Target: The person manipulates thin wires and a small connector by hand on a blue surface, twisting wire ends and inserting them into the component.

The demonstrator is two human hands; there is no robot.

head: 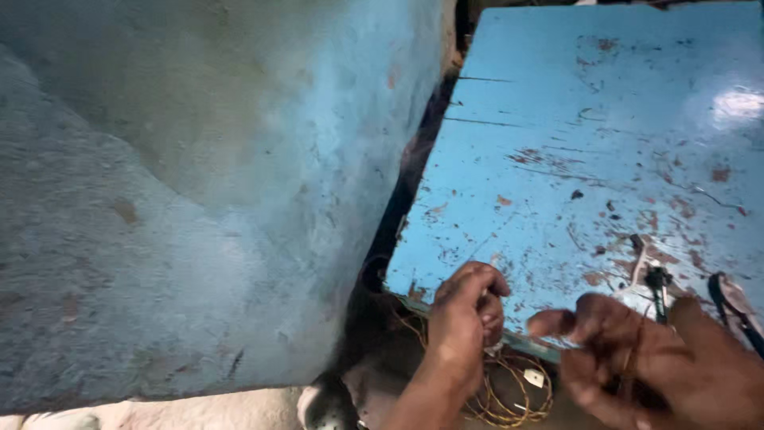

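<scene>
My left hand (465, 314) is curled shut at the near edge of a worn blue table (605, 119), pinching a thin yellowish wire. That wire runs down into a loose coil (509, 394) hanging below the table edge, with a small white connector (534, 377) on it. My right hand (652, 358) is at the lower right, blurred, fingers bent, with a thin wire strand crossing it. A small dark tool or clip (657, 280) lies on the table just above my right hand.
A rough blue-grey wall (199, 175) fills the left side, with a dark gap (398, 215) between it and the table. A dark-handled tool (736, 306) lies at the right edge. The tabletop paint is chipped and scratched.
</scene>
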